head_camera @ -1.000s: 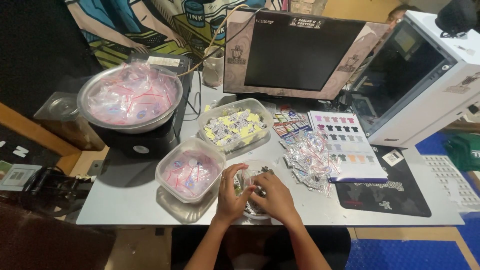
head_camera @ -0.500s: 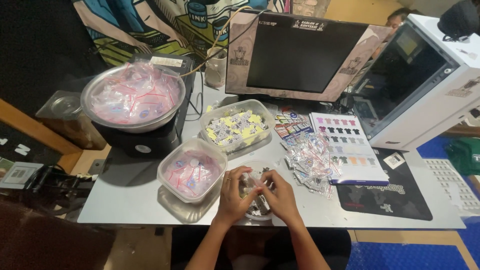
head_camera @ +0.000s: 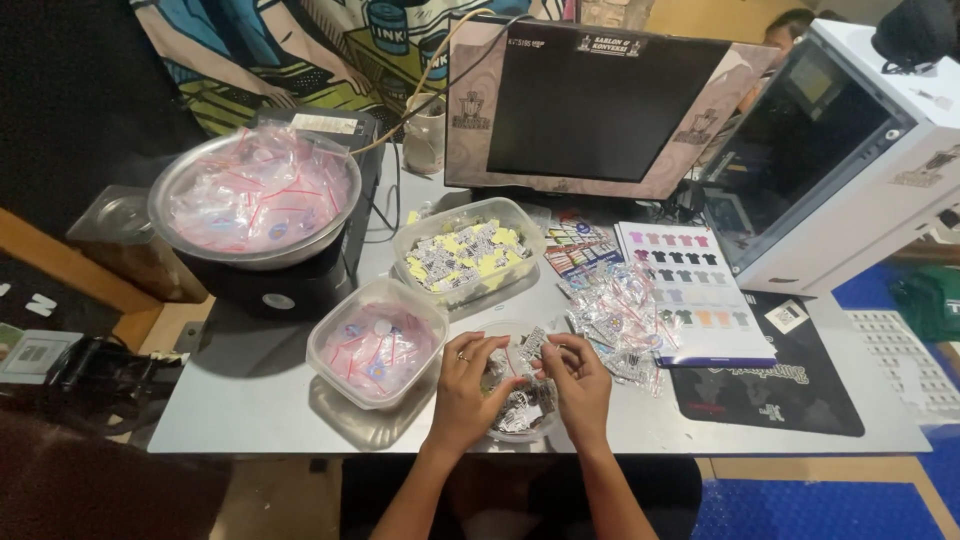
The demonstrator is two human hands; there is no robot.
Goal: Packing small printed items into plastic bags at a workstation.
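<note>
Clear plastic everywhere on this grey desk (head_camera: 250,400).
Both hands are over a small round clear dish (head_camera: 520,415) of tiny packets at the front edge: left hand (head_camera: 462,392) and right hand (head_camera: 578,385) together pinching one small printed packet (head_camera: 530,350) between fingertips. Tub of pink baggies (head_camera: 376,342) sits just left, loose sealed bags (head_camera: 615,320) to the right.

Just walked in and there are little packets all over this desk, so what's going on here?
A person sits at a grey table with both hands over a small clear dish of tiny packets. The left hand and right hand together pinch one small packet. Beside them stand a tub of pinkish bags, a tub of yellow pieces, a metal bowl of bags, and a loose packet pile.
</note>
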